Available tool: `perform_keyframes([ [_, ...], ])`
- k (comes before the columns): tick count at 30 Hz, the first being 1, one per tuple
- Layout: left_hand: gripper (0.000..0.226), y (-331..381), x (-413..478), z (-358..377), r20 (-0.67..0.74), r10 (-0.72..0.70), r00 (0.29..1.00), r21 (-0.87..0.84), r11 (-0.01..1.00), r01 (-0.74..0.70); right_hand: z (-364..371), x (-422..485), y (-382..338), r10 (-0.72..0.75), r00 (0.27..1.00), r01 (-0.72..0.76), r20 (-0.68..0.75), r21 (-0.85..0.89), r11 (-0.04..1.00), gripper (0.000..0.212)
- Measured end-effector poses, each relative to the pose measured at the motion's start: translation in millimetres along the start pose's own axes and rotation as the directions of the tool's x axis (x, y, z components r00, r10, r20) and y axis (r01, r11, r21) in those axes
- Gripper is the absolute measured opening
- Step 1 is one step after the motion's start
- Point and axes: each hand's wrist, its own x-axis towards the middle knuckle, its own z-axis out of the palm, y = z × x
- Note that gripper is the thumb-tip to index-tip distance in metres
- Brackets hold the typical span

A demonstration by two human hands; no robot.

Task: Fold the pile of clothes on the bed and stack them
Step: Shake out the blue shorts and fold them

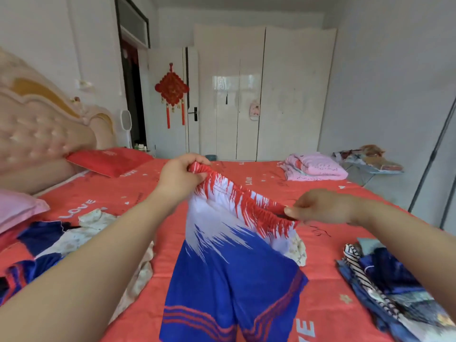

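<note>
Shorts (229,267), red/white/blue, hang mid-frame over the bed (320,262), legs down toward the camera, waistband up and stretched between both hands. Near left on the sheet: loose pile of unfolded clothes (49,248), dark blue and cream pieces, crumpled. Near right: stack of folded clothes (385,285), blues plus a striped piece, well apart from the pile. Cream floral garment (297,250) lies on the bed just behind the shorts' right edge. Left hand (181,177): grip closed on the waistband's left end, fingers curled over the red elastic. Right hand (320,206): grip is a thumb-and-finger pinch on the waistband's right end. Waistband slopes, left end higher in frame. Further back: pink pillow (17,208) at the left edge, red pillow (108,160) by the padded headboard (37,129), folded pink blanket (315,166) at the bed's far right. Beyond the bed: white wardrobe (271,95), with a red knot ornament (171,91) hanging on the door beside it.
</note>
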Motion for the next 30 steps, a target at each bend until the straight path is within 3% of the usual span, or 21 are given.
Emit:
perform_keyframes([
  [3,0.027,17.3,-0.9,-11.8,-0.006,0.028,1.0,0.023,0.999,-0.027,-14.7,-22.4,-5.7,-0.099,0.995,0.097,-0.033,-0.058,0.994,0.017],
  [6,0.03,28.2,-4.8,-25.9,0.014,0.063,0.998,0.022,0.998,-0.063,-24.7,-30.3,-6.9,-0.2,0.933,0.162,-0.298,-0.149,0.976,0.008],
  [10,0.03,34.6,-12.7,-43.5,0.113,0.092,0.989,0.068,0.993,-0.1,-33.1,-40.0,-11.1,-0.231,0.85,0.292,-0.474,0.06,0.954,0.013],
  [15,0.032,34.0,-17.3,-59.6,0.284,0.077,0.956,0.273,0.949,-0.158,-35.1,-44.4,-26.1,-0.331,0.822,0.427,-0.464,0.117,0.896,0.029],
  [18,0.028,30.8,-16.9,-65.3,0.342,0.038,0.939,0.459,0.865,-0.202,-36.0,-45.5,-32.3,-0.402,0.813,0.426,-0.421,-0.039,0.904,0.041],
  [20,0.026,29.8,-17.5,-66.1,0.328,0.028,0.944,0.51,0.836,-0.202,-34.8,-43.5,-31.6,-0.453,0.801,0.414,-0.392,-0.185,0.891,0.042],
  [24,0.032,28.1,-19.5,-64.9,0.239,-0.008,0.971,0.502,0.857,-0.117,-27.1,-38.5,-30.2,-0.525,0.784,0.351,-0.33,-0.461,0.815,0.025],
  [27,0.03,24.7,-17.8,-65.4,0.193,0.012,0.981,0.561,0.819,-0.121,-23.0,-38.3,-29.9,-0.518,0.815,0.347,-0.26,-0.497,0.796,0.016],
  [30,0.053,24.3,-16.9,-62.7,0.161,0.052,0.986,0.679,0.719,-0.148,-22.5,-35.4,-27.8,-0.5,0.811,0.35,-0.303,-0.434,0.83,0.022],
])
